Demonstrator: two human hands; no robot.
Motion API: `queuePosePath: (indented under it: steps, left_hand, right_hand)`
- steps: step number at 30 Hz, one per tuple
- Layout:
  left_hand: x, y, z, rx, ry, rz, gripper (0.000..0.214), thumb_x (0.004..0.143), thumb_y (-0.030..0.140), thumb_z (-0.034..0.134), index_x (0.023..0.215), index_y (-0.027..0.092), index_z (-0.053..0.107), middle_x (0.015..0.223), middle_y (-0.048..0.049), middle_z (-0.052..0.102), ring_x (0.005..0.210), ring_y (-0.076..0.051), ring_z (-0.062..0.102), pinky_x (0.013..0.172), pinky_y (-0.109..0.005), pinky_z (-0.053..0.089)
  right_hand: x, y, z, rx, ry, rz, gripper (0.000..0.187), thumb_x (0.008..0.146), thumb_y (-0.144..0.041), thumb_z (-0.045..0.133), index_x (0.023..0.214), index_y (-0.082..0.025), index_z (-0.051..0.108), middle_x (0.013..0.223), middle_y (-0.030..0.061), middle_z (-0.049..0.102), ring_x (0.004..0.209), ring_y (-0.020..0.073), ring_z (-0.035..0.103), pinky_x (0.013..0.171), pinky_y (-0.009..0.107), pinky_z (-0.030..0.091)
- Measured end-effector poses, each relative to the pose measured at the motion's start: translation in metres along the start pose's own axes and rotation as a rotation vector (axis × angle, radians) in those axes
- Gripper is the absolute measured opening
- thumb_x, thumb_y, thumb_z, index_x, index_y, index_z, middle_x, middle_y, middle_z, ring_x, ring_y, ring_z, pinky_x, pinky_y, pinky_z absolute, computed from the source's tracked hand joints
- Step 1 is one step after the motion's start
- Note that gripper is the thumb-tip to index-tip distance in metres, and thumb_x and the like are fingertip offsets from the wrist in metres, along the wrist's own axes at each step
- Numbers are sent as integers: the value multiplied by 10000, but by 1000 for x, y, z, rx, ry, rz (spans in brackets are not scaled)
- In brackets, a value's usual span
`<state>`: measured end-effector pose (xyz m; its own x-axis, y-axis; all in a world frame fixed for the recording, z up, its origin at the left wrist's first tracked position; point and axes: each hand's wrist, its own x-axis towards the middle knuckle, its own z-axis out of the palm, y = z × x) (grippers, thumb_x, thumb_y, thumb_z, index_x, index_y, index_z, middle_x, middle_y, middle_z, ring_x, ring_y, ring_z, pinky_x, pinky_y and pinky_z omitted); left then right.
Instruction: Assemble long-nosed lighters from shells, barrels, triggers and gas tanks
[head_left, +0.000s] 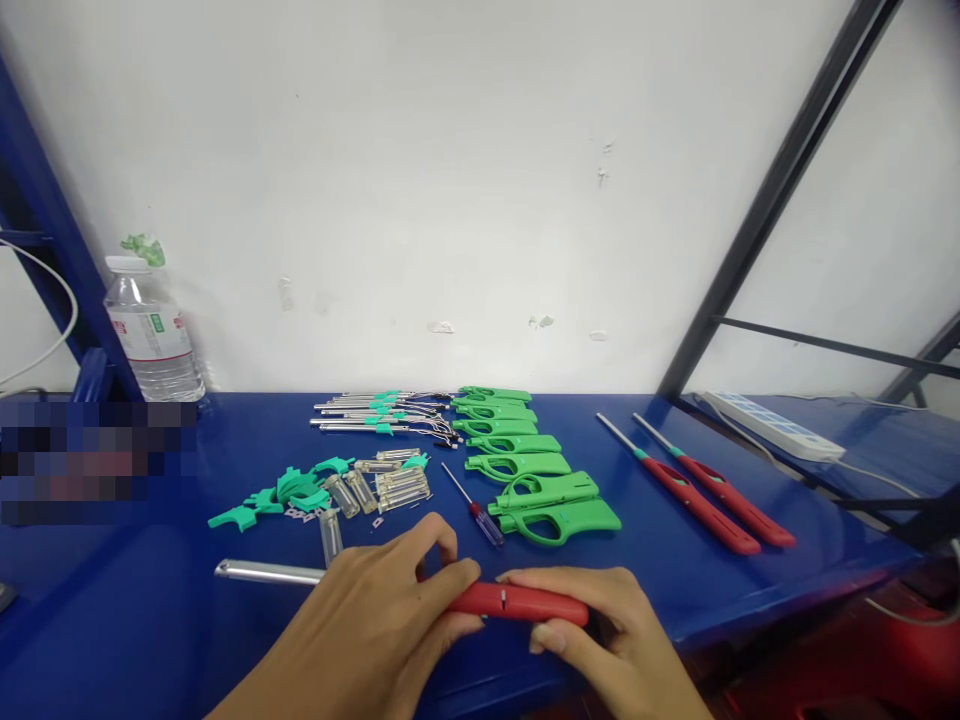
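A red long-nosed lighter (517, 601) lies level across both hands near the table's front edge, its silver metal tube pointing left. My left hand (397, 610) is closed around its middle and hides the part where the tube meets the handle. Fingers and thumb of my right hand (600, 620) pinch the rounded red end. A small dark slot shows in the red body between the hands. Beyond them lies a screwdriver (484, 520) with a clear and red handle. Green lighter shells (559, 520) are lined up behind it, and clear fuel tanks (401, 490) lie to its left.
Teal triggers (296, 488) are heaped at left, with several metal tubes (360, 410) with wires behind. Two red lighters (705, 500) lie at right, near a white power strip (772, 425). A water bottle (154, 335) stands by the wall. The blue table (135, 620) ends close to me.
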<state>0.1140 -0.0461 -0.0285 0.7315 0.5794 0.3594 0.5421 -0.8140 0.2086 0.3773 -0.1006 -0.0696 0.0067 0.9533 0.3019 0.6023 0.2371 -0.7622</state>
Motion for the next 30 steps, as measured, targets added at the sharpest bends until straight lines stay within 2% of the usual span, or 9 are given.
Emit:
queuePosePath:
  steps: [3, 8, 12, 14, 17, 20, 24, 28, 30]
  left_hand:
    - [0, -1, -2, 4, 10, 2, 188, 1061, 208, 573, 1208, 302, 643, 1123, -16, 646, 789, -214, 713, 639, -328, 522]
    - [2, -3, -3, -2, 97, 62, 280, 1012, 156, 614, 1255, 293, 621, 1134, -31, 657, 778, -212, 723, 651, -336, 590]
    - [2, -2, 1, 59, 182, 146, 467, 966, 45, 512, 1362, 283, 581, 1181, -79, 666, 830, -231, 725, 695, -360, 638]
    - [3, -2, 3, 106, 216, 176, 579, 930, -9, 455, 1415, 286, 565, 1210, -96, 672, 855, -236, 720, 706, -361, 644]
    - [4, -5, 1, 177, 304, 209, 690, 857, -94, 381, 1393, 287, 590, 1168, -82, 694, 846, -216, 707, 695, -311, 625]
    - [6, -11, -4, 267, 396, 223, 678, 840, -127, 359, 1330, 259, 624, 1094, -62, 723, 847, -207, 705, 742, -303, 611]
    - [8, -12, -8, 268, 420, 227, 536, 963, -84, 366, 1284, 241, 646, 989, -16, 748, 827, -185, 709, 755, -267, 582]
    - [9, -3, -1, 255, 448, 319, 361, 1076, 41, 389, 1224, 212, 670, 884, -3, 725, 738, -169, 678, 738, -262, 565]
    - [9, -1, 5, 244, 462, 350, 332, 1097, 79, 388, 1232, 191, 671, 884, -11, 727, 736, -165, 680, 808, -288, 575]
  right_hand:
    - [1, 2, -2, -33, -22, -92, 368, 918, -639, 747, 1177, -400, 853, 1094, 23, 860, 1017, 279, 778, 915, 325, 632]
    - [8, -11, -5, 60, 25, -253, 355, 836, -568, 870, 1139, -384, 849, 1113, 11, 855, 1058, 266, 793, 941, 301, 632]
    - [15, -24, -6, 163, -82, -353, 389, 802, -372, 941, 1172, -371, 821, 1174, 4, 831, 1057, 224, 798, 970, 253, 611]
    - [15, -25, -6, 152, -103, -381, 378, 829, -250, 901, 1180, -359, 812, 1202, 5, 817, 1062, 208, 797, 975, 241, 607]
    - [12, -23, -4, 117, -84, -408, 403, 914, -140, 726, 1254, -347, 786, 1261, 24, 806, 1137, 218, 782, 990, 267, 613]
    - [5, -18, -2, 105, -44, -412, 445, 925, -156, 709, 1323, -349, 758, 1279, 43, 806, 1170, 250, 774, 1001, 310, 622]
    - [0, -15, -2, 118, -52, -403, 434, 886, -181, 773, 1292, -332, 752, 1278, 72, 797, 1170, 273, 769, 980, 336, 629]
    - [2, -25, -11, 125, -241, -330, 505, 900, -179, 781, 1351, -389, 692, 1381, 44, 744, 1241, 249, 732, 1052, 329, 570]
    - [6, -34, -18, 131, -419, -273, 563, 923, -313, 811, 1443, -446, 641, 1419, 26, 720, 1263, 253, 716, 1104, 339, 530]
